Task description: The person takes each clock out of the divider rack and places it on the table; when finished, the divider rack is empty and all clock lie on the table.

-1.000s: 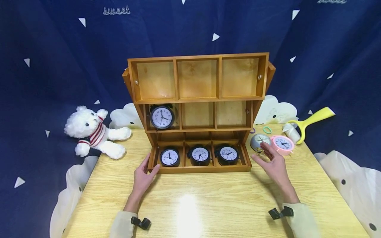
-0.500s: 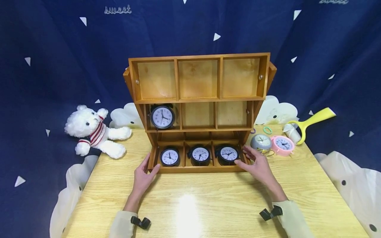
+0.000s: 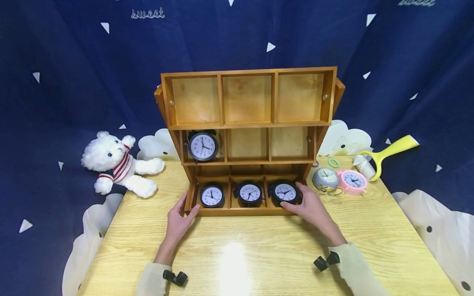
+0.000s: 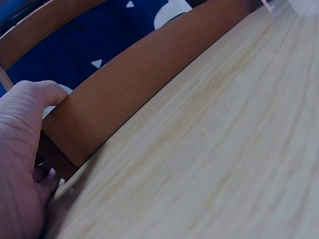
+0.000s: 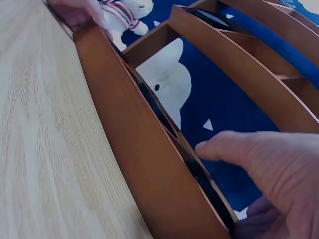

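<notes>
While hands flank black clocks in a shelf, fingers part-hidden, sleeves cropped

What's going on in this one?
A person's left hand holds a wooden shelf by its front left corner; the right hand is around a black clock at bottom right, its grip unclear. Two more black clocks sit in that row, another in the middle row. A grey clock and a pink clock are on the table to the right.

Both arms reach forward, thumbs spread from fingers.
</notes>
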Available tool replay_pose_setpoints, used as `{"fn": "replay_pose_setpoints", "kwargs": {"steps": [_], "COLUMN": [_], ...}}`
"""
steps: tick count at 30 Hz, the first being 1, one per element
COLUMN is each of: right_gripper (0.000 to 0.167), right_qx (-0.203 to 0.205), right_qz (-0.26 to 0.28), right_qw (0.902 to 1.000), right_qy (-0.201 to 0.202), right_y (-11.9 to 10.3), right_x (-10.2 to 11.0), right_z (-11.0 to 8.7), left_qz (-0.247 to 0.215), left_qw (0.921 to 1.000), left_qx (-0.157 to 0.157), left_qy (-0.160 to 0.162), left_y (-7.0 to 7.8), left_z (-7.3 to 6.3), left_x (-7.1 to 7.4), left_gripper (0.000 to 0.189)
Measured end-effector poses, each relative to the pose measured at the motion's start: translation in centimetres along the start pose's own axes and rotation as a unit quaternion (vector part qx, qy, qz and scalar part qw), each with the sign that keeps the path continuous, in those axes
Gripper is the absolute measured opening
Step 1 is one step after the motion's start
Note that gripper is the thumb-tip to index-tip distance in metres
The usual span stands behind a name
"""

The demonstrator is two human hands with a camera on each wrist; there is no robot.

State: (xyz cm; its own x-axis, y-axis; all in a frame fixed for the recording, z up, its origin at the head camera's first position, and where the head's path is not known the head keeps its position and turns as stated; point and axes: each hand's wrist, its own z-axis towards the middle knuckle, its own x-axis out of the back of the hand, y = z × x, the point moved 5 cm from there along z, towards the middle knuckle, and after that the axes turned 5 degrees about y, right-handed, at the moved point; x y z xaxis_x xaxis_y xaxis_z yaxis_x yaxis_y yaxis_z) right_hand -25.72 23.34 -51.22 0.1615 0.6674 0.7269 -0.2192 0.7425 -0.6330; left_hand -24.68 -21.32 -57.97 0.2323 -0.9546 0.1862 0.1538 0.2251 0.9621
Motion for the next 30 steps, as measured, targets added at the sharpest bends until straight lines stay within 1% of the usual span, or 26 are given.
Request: {"fn": "replay_pose_setpoints", "kwargs": {"steps": [4,6,9,13,16,18,23,26,30], "right_gripper": [0.095,0.092,0.089,0.097,0.102,0.102,0.089,0.081,0.079], "right_qx": [0.013,0.012,-0.003,-0.031,-0.048,-0.055,-0.066,-0.064,-0.055], "right_qz": [-0.03,-0.045,-0.069,-0.092,-0.097,-0.1,-0.103,-0.102,-0.092], "right_qw": [0.9995,0.9989,0.9976,0.9953,0.9941,0.9935,0.9923,0.9924,0.9933], "right_qy": [0.006,0.009,0.003,-0.004,-0.003,0.003,0.016,0.025,0.042], "right_y": [-0.6,-0.8,-1.1,-1.1,-1.0,-1.0,-1.1,-1.1,-1.0], "right_x": [-0.6,-0.8,-1.2,-1.4,-1.5,-1.6,-2.2,-2.4,-2.6], "right_z": [0.3,0.4,0.7,0.9,0.9,0.8,0.5,0.6,0.6], "left_qz": [0.005,0.01,0.011,0.008,0.007,0.008,0.008,0.0,0.005], "left_qw": [1.0,0.9999,0.9999,1.0,1.0,1.0,1.0,1.0,0.9999], "left_qx": [0.004,0.0,0.001,0.004,0.002,0.0,0.004,0.006,0.009], "left_qy": [-0.001,0.001,0.001,0.001,0.002,0.003,0.0,0.001,0.002], "left_y": [0.0,-0.1,-0.1,0.0,0.0,-0.1,-0.2,-0.2,-0.1], "left_z": [0.0,0.0,-0.1,-0.1,0.0,0.0,0.1,0.1,0.1], "left_x": [0.0,0.0,0.1,0.0,-0.1,-0.1,-0.3,-0.2,-0.2], "left_gripper": [0.073,0.073,0.074,0.074,0.073,0.072,0.073,0.074,0.073]}}
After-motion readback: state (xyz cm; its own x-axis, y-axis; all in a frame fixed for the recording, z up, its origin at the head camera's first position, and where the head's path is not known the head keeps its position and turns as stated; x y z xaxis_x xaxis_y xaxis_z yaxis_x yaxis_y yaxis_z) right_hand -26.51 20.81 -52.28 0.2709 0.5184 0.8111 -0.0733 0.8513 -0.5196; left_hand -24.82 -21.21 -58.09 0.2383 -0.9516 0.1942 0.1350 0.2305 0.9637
